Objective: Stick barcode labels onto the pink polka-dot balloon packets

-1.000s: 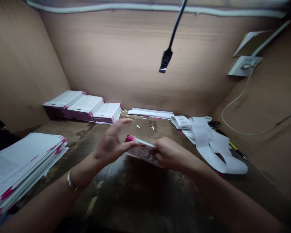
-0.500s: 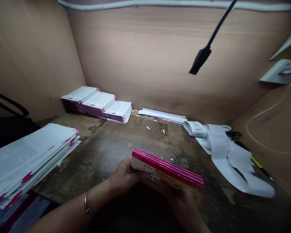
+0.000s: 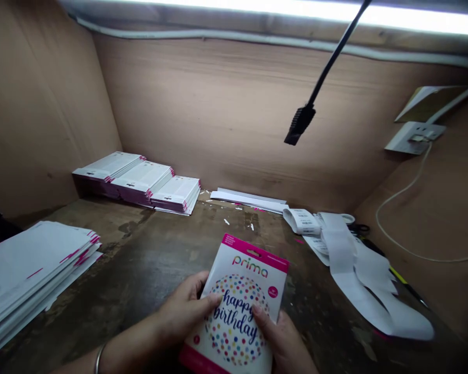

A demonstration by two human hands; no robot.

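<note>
I hold a white and pink "prima happy birthday" card pack (image 3: 239, 306) face up over the dark worktable (image 3: 159, 259). My left hand (image 3: 183, 311) grips its left edge, thumb laid on the front. On the lower right side, my right hand (image 3: 283, 343) is closed round it with the thumb on the printed dots. The pack leans slightly toward me, pink header at the far end.
A stack of flat white sheets with pink tabs (image 3: 27, 275) lies at the left. Three piles of finished packs (image 3: 140, 179) sit at the back left. Label strip and backing paper (image 3: 347, 249) trail at the right, near scissors (image 3: 359, 227). A black cable end (image 3: 298, 124) hangs overhead.
The pack was held edge-on, showing its pink side; now it is turned face up toward me, with both thumbs on its front. The view has tilted upward.
</note>
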